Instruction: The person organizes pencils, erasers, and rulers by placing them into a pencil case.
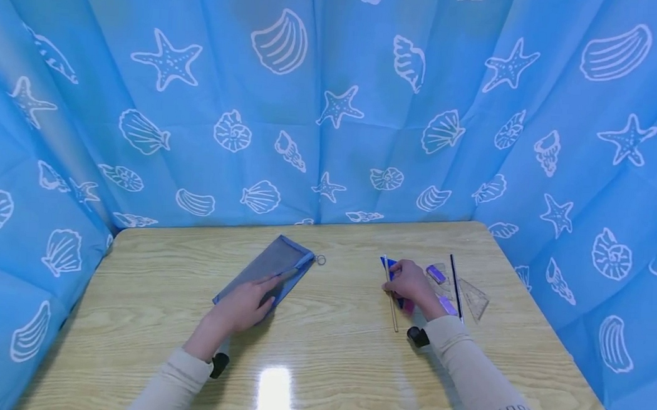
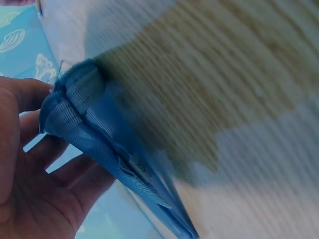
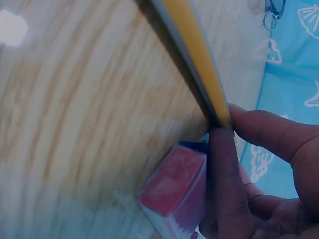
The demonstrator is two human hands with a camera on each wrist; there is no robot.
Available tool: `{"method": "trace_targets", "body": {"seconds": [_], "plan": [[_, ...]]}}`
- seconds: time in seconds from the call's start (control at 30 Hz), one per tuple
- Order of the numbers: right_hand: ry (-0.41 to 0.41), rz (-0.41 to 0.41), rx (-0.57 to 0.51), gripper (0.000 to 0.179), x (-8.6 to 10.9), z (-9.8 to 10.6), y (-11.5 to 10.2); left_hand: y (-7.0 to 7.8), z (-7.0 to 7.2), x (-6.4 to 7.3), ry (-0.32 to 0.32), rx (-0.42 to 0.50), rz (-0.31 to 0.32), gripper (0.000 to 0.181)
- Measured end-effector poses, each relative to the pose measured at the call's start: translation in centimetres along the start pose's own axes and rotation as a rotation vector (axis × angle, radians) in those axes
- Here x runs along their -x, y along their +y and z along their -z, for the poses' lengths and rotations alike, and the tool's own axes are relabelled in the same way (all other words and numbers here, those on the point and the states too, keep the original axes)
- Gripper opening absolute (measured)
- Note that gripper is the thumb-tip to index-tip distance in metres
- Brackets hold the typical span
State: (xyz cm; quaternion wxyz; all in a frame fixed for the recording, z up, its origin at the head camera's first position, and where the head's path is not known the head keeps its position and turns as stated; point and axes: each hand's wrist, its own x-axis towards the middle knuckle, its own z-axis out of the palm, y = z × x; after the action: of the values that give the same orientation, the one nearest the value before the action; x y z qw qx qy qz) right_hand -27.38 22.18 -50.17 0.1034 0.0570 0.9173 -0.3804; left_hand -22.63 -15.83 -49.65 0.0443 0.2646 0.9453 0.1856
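Note:
On the left of the table lies a blue-grey mesh zip pouch [image 1: 257,266] with a small metal ring. My left hand [image 1: 243,303] rests on it, index finger stretched towards its right end; in the left wrist view, the fingers [image 2: 55,149] lie behind the pouch's blue edge [image 2: 109,134]. Over on the right, my right hand [image 1: 411,282] pinches a yellow pencil [image 1: 392,312] between thumb and index finger, also seen as a yellow shaft [image 3: 197,50] in the right wrist view. Beside those fingers are a blue piece [image 1: 386,261] and a red eraser [image 3: 174,181].
Right of my right hand lie a purple eraser [image 1: 436,273], another purple eraser [image 1: 448,305], a dark pencil [image 1: 456,288] and a clear set square [image 1: 476,302]. A blue shell-print curtain [image 1: 287,133] surrounds the wooden table [image 1: 330,355] at the back and sides.

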Motion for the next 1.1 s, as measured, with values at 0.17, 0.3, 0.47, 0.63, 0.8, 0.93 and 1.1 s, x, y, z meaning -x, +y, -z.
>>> {"method": "trace_targets", "body": {"seconds": [0.17,0.3,0.47,0.63,0.8,0.93,1.1], "plan": [[-0.01,-0.003,0.005,0.046,0.1,0.1,0.0,0.0,-0.2,-0.2,0.052,0.002,0.0,0.049],[-0.024,0.0,0.011,0.049,0.1,0.4,-0.1,0.2,-0.3,-0.4,0.116,-0.011,-0.023,0.048],[-0.063,0.009,-0.039,0.046,-0.4,0.6,0.3,-0.2,-0.5,-0.4,0.192,0.015,-0.051,0.05],[-0.117,0.057,-0.129,0.046,-0.5,0.7,0.4,-0.6,-0.5,-0.3,0.24,0.098,-0.054,0.057],[-0.157,0.099,-0.282,0.044,-0.2,0.6,0.1,-0.7,-0.2,-0.3,0.23,0.173,-0.028,0.063],[-0.159,0.154,-0.376,0.044,0.0,0.4,-0.1,-0.5,0.2,-0.2,0.239,0.228,-0.019,0.065],[-0.137,0.201,-0.412,0.048,0.2,0.4,-0.3,-0.5,0.7,-0.2,0.256,0.298,-0.006,0.064]]}}
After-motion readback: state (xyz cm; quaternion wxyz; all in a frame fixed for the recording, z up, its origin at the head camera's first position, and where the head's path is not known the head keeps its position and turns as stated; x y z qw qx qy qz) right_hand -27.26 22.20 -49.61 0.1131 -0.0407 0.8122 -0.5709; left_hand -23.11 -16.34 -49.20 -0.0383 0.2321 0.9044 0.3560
